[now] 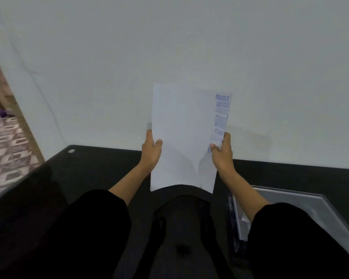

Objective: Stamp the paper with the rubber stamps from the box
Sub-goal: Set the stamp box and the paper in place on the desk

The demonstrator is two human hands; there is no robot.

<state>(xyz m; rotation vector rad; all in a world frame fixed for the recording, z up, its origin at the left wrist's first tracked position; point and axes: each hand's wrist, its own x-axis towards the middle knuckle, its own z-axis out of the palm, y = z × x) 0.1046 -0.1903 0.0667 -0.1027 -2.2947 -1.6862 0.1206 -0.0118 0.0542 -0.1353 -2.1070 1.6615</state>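
The dark desk (89, 168) lies below the paper, and nothing holds the sheet up but the two hands. No stamping can be done until it is laid flat again. A careless put-down would probably leave it skewed or hanging over the desk's near edge.

The clear box (310, 202) sits below and right of the paper, close under the right forearm and its black sleeve (290, 238). If that arm drops with the sheet, the sleeve could nudge or tip the box. I cannot tell whether any stamps are inside it.

The paper (181, 137) is held upright in the air against the pale wall (169, 47). Its lower half bows forward and a fold is starting near the lower right side. A tighter squeeze from either side would likely turn that bow into a hard crease, and later impressions would come out patchy.

The left hand (151, 152) pinches the paper's left edge, thumb in front and fingers behind. The right hand (222, 154) pinches the right edge the same way.

Blue stamped prints (222, 109) run down the paper's right margin, with "FRAGILE" at the top, and the lowest ones lie under the right thumb. If the ink is not dry, that grip would probably smear them and carry ink onto the skin.
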